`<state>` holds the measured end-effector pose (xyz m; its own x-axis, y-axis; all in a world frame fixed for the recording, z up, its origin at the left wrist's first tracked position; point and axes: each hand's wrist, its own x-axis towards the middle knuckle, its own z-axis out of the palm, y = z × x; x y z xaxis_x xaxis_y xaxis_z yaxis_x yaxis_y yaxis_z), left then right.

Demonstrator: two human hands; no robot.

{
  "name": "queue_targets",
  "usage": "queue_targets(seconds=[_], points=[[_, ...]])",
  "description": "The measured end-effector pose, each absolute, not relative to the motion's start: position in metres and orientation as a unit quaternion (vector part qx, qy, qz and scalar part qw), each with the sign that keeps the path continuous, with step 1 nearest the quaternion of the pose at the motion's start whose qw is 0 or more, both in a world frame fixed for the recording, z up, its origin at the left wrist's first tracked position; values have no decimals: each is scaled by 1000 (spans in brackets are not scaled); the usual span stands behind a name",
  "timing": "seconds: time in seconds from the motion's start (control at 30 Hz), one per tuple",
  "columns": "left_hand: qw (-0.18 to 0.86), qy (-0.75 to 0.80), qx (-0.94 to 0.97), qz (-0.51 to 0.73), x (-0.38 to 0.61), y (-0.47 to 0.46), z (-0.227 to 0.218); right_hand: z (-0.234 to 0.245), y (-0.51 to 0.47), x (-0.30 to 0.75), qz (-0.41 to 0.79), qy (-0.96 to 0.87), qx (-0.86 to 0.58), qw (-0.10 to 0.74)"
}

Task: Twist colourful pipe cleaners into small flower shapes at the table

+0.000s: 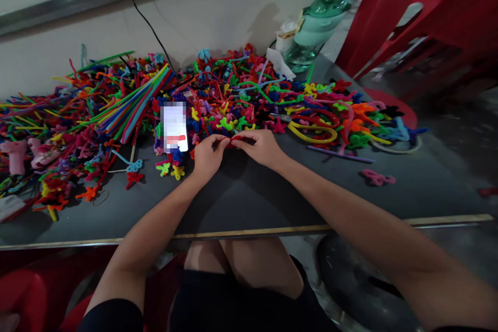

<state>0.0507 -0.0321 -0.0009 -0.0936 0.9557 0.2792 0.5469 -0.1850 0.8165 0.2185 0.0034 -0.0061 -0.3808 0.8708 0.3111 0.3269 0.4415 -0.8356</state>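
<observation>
Small red fuzzy piece (pixel 235 140), mostly hidden, pinched by closed fingertips of left hand (pixel 209 155) and right hand (pixel 261 147).
Multicoloured fuzzy shapes (pixel 227 104) are heaped beyond; yellow-handled scissors (pixel 292 125) are seen rightward.

Craft workspace, table (pixel 257 199) heaped with pipe cleaners (pixel 137 101), scissors (pixel 292 125)

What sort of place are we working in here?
Probably an informal craft workspace, though whether home or shop I can't tell. Colourful fuzzy craft stems and shapes are heaped along a dark table, yellow-handled scissors lie among them, and a red plastic chair stands nearby.
</observation>
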Motion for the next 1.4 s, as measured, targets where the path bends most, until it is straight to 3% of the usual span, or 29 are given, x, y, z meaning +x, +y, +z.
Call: queue_targets(seconds=[0.2,0.5,0.8,1.0,1.1,1.23,1.4], points=[[214,631,614,422,51,-34,4,-7,-1,217,285,-736,-433,435],[253,516,699,426,39,-23,-3,-6,3,218,312,-755,-413,403],[129,576,700,401,52,-35,-1,-8,-2,215,242,-786,-404,399],[337,513,664,427,42,-26,1,-5,-1,218,332,-749,-404,408],[417,462,673,399,30,-20,3,-4,4,221,430,-729,-386,366],[474,454,667,353,23,-18,4,-5,9,224,510,-724,-350,306],[499,452,661,331,25,-18,4,-7,10,224,516,-730,-339,294]])
